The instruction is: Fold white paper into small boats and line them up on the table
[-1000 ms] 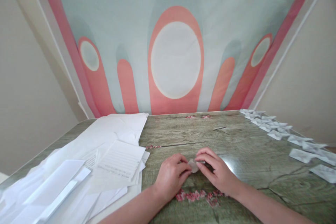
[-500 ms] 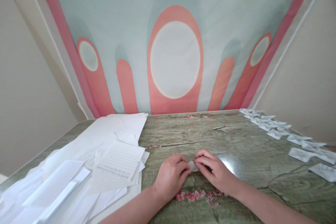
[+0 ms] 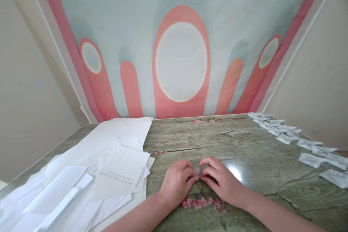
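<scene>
"Looking at the fingers, what is seen to be held?"

"A small pale piece (image 3: 198, 171) is pinched in narrowed fingers, gripped by the left hand (image 3: 177, 178) and the right hand (image 3: 224, 180) together; its far details are blurred."

"And where is it kept?"

"Just above the worktop (image 3: 187, 136), beyond a pink flower pattern (image 3: 201, 202). Loose papers (image 3: 125, 168) are spread leftward; folded white papers (image 3: 335, 178) are lined up along the right edge."

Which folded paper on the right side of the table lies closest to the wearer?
The frontmost folded paper, lowest of the group in the picture; every other one lies farther back toward the wall.
</scene>
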`<state>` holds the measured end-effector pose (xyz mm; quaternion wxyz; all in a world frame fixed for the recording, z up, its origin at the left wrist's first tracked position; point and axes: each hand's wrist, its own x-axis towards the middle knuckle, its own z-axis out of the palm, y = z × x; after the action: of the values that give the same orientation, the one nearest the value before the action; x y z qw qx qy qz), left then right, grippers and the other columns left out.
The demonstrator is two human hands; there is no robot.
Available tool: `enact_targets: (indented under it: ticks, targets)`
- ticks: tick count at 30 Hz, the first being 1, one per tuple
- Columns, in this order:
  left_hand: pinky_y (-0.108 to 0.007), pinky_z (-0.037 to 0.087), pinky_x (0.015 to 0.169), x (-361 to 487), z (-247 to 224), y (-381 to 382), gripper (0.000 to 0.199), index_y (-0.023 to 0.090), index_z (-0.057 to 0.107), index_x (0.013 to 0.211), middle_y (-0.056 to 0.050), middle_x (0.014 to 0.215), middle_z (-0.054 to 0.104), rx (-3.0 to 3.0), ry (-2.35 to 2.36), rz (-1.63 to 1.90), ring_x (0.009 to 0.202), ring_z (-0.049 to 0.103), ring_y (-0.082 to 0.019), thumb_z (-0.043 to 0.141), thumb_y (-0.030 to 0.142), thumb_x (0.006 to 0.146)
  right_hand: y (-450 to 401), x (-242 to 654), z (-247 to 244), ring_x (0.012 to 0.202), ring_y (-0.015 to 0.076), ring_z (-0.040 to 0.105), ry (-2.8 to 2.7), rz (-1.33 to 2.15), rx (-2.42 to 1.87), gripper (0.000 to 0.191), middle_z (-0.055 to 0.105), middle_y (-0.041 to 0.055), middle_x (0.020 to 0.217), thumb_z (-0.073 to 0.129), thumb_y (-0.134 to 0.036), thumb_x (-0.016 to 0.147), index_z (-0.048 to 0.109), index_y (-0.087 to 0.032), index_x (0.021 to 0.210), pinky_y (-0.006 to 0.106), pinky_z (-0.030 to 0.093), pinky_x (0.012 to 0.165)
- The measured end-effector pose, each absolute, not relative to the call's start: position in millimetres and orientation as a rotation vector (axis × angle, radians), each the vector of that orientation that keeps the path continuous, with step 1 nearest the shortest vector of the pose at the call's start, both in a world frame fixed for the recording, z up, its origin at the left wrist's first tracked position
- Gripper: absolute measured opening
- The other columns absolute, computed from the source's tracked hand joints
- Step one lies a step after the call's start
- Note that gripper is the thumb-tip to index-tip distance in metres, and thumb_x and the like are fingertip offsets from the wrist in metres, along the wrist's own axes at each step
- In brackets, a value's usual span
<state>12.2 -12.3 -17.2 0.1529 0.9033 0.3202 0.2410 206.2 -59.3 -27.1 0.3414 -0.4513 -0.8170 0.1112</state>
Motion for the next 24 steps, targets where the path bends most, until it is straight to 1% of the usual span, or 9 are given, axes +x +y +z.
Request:
enact_targets:
  ticks: [5,12,17,19,24]
  targets:
    - [-0.025,0.046,0.072,13.1,-17.8,-12.9,0.008,0.018,0.063,0.069,-0.003,0.086,0.062,2.563,0.918,0.694,0.081,0.057,-0.017,0.064,0.018,0.077,-59.2,202.5,-26.8,0.096,0.02,0.052,-2.119,0.306,-1.201,0.01,0.053,0.0062,0.1,0.049,-0.013,0.086,0.054,-0.02,0.081,0.037,0.046,0.082]
    - [-0.025,0.045,0.073,13.7,-15.3,-12.7,0.007,0.018,0.064,0.072,-0.003,0.085,0.061,2.525,0.93,0.668,0.081,0.056,-0.017,0.062,0.017,0.079,-59.0,199.4,-23.9,0.097,0.0198,0.05,-2.092,0.332,-1.236,0.011,0.051,0.0058,0.099,0.049,-0.01,0.084,0.052,-0.019,0.08,0.037,0.044,0.084]
    - [-0.026,0.044,0.074,12.0,-17.3,-9.3,0.005,0.019,0.065,0.074,-0.002,0.084,0.06,2.502,0.927,0.682,0.082,0.055,-0.017,0.063,0.019,0.079,-60.8,203.2,-23.0,0.097,0.0189,0.051,-2.053,0.398,-1.213,0.008,0.051,0.0057,0.101,0.049,-0.017,0.086,0.054,-0.02,0.081,0.035,0.043,0.085]
    - [-0.026,0.044,0.075,11.0,-18.7,-9.0,0.003,0.019,0.066,0.076,-0.002,0.086,0.06,2.501,0.903,0.689,0.083,0.055,-0.017,0.064,0.019,0.078,-60.8,204.8,-22.2,0.097,0.0181,0.051,-2.004,0.444,-1.21,0.01,0.052,0.0055,0.1,0.047,-0.02,0.089,0.055,-0.02,0.083,0.033,0.042,0.085]
    - [-0.025,0.044,0.076,10.1,-19.7,-10.9,0.003,0.021,0.067,0.08,-0.002,0.089,0.06,2.486,0.869,0.7,0.085,0.055,-0.017,0.065,0.02,0.078,-56.1,206.5,-22.9,0.089,0.0164,0.054,-1.845,0.554,-1.219,0.015,0.055,0.0043,0.091,0.042,-0.025,0.092,0.056,-0.02,0.088,0.029,0.043,0.08]
